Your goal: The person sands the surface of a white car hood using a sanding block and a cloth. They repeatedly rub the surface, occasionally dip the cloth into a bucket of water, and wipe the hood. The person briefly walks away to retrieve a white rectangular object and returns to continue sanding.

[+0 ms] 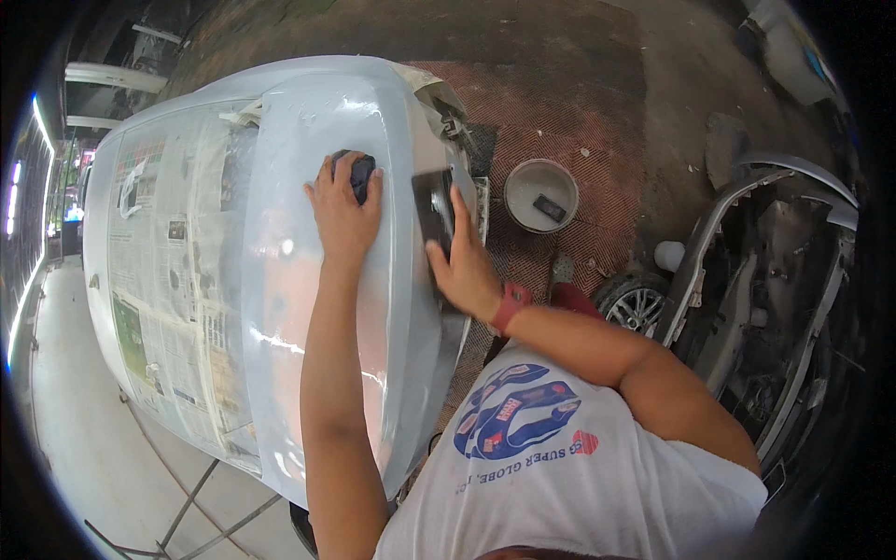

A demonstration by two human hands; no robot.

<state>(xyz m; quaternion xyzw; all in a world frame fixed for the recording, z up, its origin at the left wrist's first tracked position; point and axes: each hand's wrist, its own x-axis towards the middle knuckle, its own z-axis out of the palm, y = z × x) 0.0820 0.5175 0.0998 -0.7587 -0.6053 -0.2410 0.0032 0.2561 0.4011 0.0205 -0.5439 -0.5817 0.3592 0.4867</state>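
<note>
A pale grey car body panel [322, 121] with a wet sheen and pinkish patches lies before me. My left hand [343, 213] is closed round a crumpled dark cloth or sponge [362, 175] and rests on the panel's upper face. Against the panel's right edge, my right hand [465, 266] grips a flat dark sanding block [433, 207], with fingers along its outer side. The block's face toward the panel is hidden. A red band [512, 308] circles my right wrist.
Newspaper masking [177, 243] covers the car's glass, left of the panel. A round bucket [519, 176] holding a dark block [549, 207] stands on the reddish patterned floor [597, 140]. Farther right are a wheel [637, 306] and a loose bumper-like part [714, 229]. Metal bars [191, 499] lie lower left.
</note>
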